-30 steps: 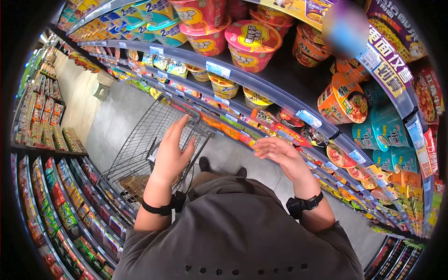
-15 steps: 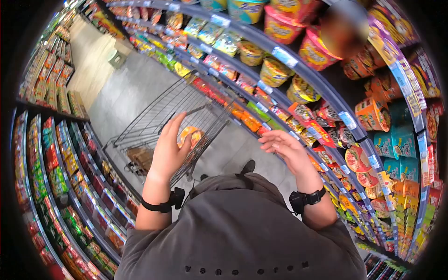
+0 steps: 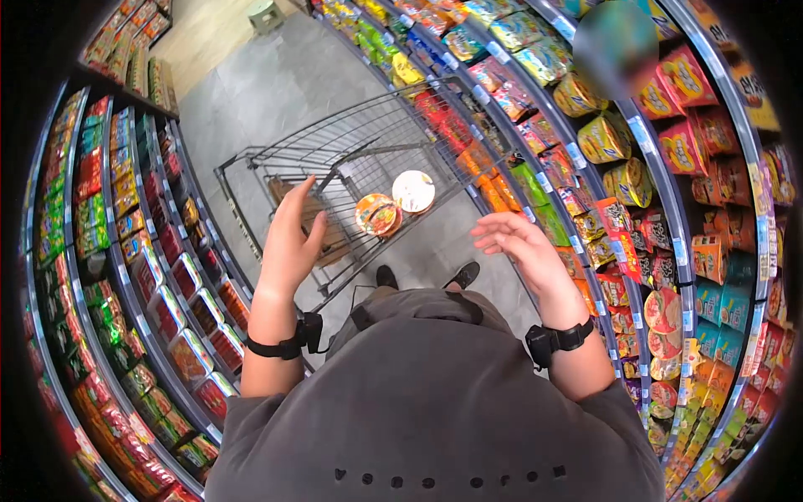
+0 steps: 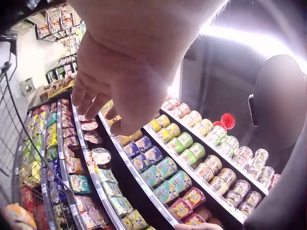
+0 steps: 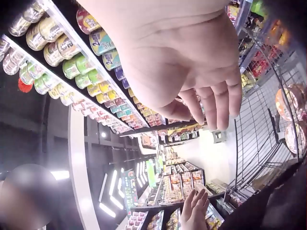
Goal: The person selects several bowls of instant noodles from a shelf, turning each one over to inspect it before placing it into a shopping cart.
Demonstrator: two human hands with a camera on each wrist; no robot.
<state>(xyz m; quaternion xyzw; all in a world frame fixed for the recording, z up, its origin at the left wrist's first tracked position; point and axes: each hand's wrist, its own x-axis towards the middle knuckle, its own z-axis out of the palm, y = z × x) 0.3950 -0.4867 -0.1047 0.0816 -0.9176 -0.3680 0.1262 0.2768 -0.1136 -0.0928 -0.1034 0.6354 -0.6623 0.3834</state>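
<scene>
My left hand [image 3: 288,243] is raised in front of me with its fingers relaxed and nothing in them. To the right, my right hand [image 3: 529,255] hangs in the air, fingers loosely bent and empty; the right wrist view shows its bare palm. Beyond both hands stands a wire shopping cart [image 3: 375,144]. In it, an orange instant noodle bowl [image 3: 378,217] with a picture lid lies beside a round tub with a white top [image 3: 413,192]. A brown cardboard box [image 3: 330,238] is partly hidden behind my left hand and the cart wires.
Shelves of noodle tubs and bagged food [image 3: 602,159] line the right side, close to the cart. Another packed shelf [image 3: 150,243] runs along the left. Grey tiled floor [image 3: 242,92] stretches ahead between them, with a small greenish box [image 3: 265,16] far off.
The view has swung, bringing the cart toward the middle and pushing the right shelves farther right. Both tubs in the cart have come into sight. My hands keep nearly the same pose.
</scene>
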